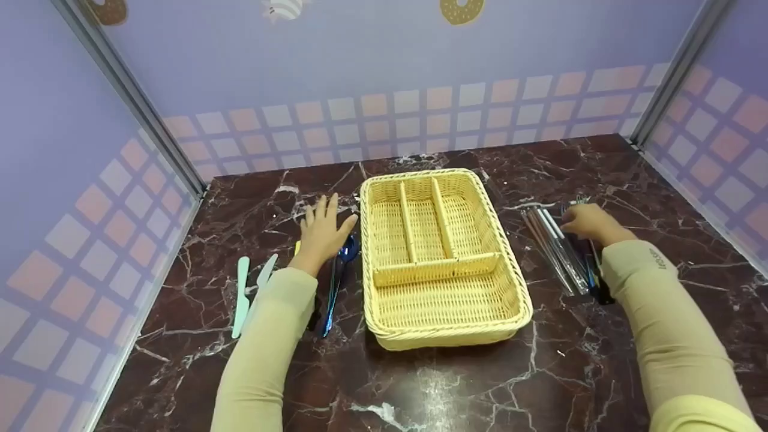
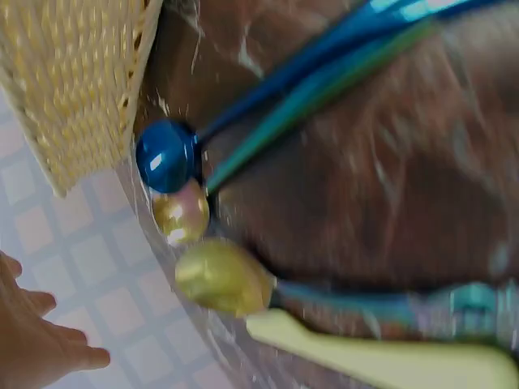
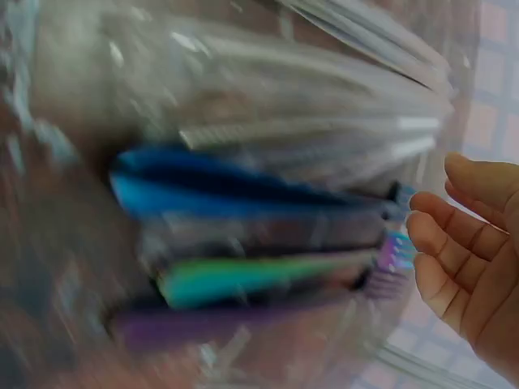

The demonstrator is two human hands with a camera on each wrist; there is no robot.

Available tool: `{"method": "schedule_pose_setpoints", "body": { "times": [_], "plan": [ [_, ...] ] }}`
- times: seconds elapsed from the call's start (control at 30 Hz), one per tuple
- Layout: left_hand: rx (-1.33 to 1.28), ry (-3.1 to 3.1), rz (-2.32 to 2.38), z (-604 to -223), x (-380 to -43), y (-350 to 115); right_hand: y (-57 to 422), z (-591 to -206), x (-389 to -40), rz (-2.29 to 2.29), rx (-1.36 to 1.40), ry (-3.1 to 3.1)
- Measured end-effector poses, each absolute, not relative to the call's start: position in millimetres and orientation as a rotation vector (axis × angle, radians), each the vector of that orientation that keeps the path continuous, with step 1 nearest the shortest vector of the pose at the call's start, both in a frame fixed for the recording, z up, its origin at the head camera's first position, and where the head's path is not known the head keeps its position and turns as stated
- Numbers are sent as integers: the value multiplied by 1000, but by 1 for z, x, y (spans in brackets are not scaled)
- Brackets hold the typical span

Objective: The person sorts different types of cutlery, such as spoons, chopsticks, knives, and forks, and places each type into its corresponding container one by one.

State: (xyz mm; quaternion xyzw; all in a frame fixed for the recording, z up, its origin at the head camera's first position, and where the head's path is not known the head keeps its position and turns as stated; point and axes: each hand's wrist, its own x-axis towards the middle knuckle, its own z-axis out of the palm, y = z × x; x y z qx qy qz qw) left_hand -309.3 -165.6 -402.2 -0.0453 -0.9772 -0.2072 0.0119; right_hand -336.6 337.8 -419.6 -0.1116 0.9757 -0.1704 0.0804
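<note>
My left hand is spread with straight fingers just left of a wicker basket. A shiny blue spoon lies beside the thumb. In the left wrist view a rainbow-handled spoon with a gold bowl and a larger gold spoon lie near it, above a pale yellow handle. On the right, my right hand reaches to the head ends of some forks, its fingers loosely bent and apart from the thumb. These include a blue fork, a rainbow fork and a purple fork.
Slim silver pieces lie between the basket and my right hand, beside the forks. Left of my left forearm are a mint knife and a paler knife. Partition walls enclose the dark marbled table.
</note>
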Motion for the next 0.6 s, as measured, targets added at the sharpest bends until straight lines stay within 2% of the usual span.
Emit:
{"method": "schedule_pose_setpoints", "body": {
  "times": [0.3,0.6],
  "plan": [
    [-214,-3052,-608,-412,-307,-153,315,-435,-336,-514,-365,2898],
    [-272,-3062,-544,-420,-304,-147,308,-434,-333,-640,-124,2770]
  ]
}}
